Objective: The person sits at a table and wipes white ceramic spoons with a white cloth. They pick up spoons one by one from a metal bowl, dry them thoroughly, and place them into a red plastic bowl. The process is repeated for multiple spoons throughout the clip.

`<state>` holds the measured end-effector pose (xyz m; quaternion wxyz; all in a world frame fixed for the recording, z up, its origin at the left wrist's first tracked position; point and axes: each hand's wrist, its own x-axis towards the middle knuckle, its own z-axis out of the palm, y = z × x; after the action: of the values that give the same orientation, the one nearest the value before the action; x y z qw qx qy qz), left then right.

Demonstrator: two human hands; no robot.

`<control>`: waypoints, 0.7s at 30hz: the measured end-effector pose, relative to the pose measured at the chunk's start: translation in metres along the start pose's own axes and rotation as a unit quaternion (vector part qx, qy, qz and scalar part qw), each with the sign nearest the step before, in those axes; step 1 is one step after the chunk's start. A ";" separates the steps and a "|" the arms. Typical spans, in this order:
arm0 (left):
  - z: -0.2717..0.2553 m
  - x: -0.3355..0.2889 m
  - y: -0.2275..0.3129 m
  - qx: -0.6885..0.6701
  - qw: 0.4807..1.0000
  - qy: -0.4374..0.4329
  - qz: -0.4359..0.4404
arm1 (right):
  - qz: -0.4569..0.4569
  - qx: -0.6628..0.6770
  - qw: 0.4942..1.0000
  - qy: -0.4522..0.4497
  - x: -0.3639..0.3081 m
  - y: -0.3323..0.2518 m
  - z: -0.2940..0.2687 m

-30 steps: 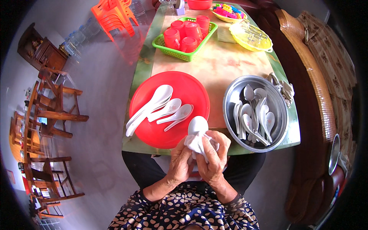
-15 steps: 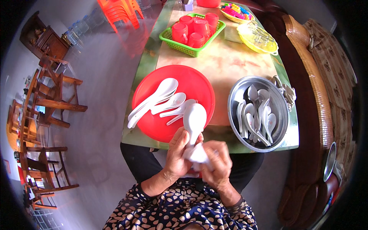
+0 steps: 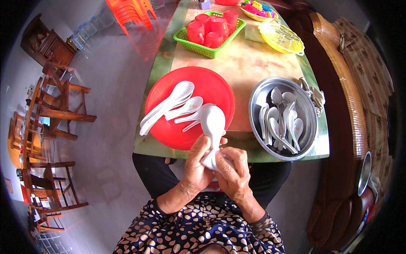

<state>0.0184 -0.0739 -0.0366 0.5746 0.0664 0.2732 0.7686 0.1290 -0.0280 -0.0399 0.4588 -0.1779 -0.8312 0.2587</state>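
Observation:
A large white serving spoon (image 3: 212,120) stands bowl upward between my hands, just over the near edge of the red round tray (image 3: 211,84). My left hand (image 3: 194,169) is closed on its handle. My right hand (image 3: 235,172) pinches a white cloth (image 3: 209,161) around the lower handle, whose end is hidden. On the tray's left lie stacked large white spoons (image 3: 171,101) and some smaller white soup spoons (image 3: 190,108), handles toward me. To the right sits a steel basin (image 3: 254,122) holding several white soup spoons (image 3: 272,127) and a metal spoon (image 3: 276,95).
Farther back are a green basket (image 3: 198,50) of red mugs (image 3: 219,26), a yellow basket (image 3: 270,39) of clear glassware and a bowl of colourful pieces (image 3: 258,10). A crumpled greyish cloth (image 3: 316,99) lies beside the basin. A wooden bench (image 3: 330,178) runs along the right.
My right hand, blurred before, has moved slightly left and up, closing with the cloth on the spoon's handle. The tabletop sits a little higher in view.

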 end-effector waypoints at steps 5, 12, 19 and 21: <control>-0.001 0.004 0.009 0.057 0.997 0.032 0.029 | 0.090 0.114 0.988 -0.042 -0.013 0.004 -0.017; 0.005 -0.002 0.006 0.037 0.996 -0.036 -0.067 | 0.128 0.017 0.978 0.164 0.022 0.022 -0.002; 0.003 -0.002 -0.005 0.108 0.990 0.053 -0.077 | 0.082 -0.033 0.991 0.104 0.026 0.019 0.012; 0.008 -0.004 -0.003 0.111 0.989 0.055 -0.081 | 0.068 -0.048 0.994 0.070 0.025 0.016 0.006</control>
<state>0.0262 -0.0743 -0.0302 0.6082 0.0647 0.3926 0.6869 0.1118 -0.0031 -0.0357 0.4885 -0.2735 -0.7943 0.2358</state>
